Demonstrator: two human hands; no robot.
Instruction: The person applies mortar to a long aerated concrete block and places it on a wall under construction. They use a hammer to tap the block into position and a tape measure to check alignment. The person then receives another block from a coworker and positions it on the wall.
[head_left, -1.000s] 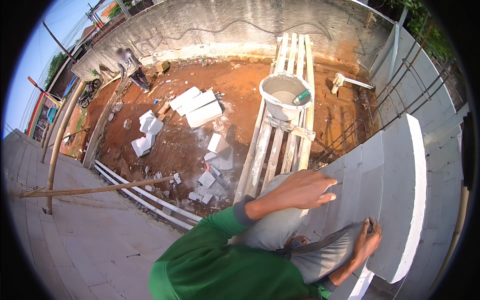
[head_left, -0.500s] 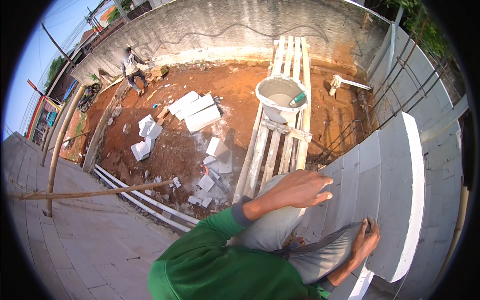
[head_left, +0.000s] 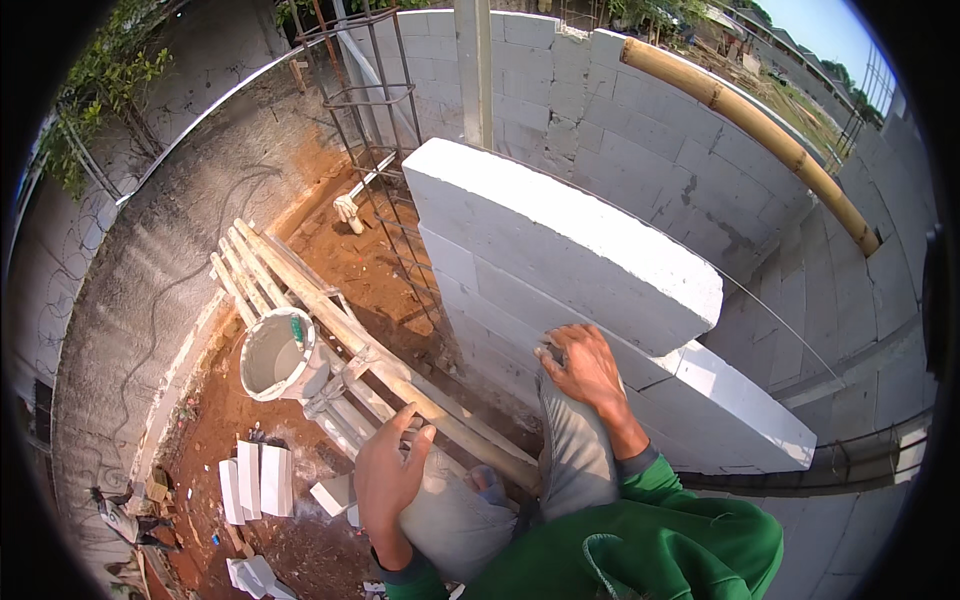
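Head view shows the right hand (head_left: 583,368), fingers loosely curled, at the grey trouser knee (head_left: 578,445) near the centre. The left hand (head_left: 390,480), at lower left of centre, keeps thumb and fingers slightly apart. Behind, the white block (head_left: 570,250) stands atop the block wall (head_left: 505,325); the bucket (head_left: 312,372) is on planks (head_left: 305,288) at left.

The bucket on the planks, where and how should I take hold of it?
I'd take the bucket by opposite sides of its rim, coming from above: it stands open-topped on the planks, and I see no raised bail. Keep clear of the green tool handle inside.
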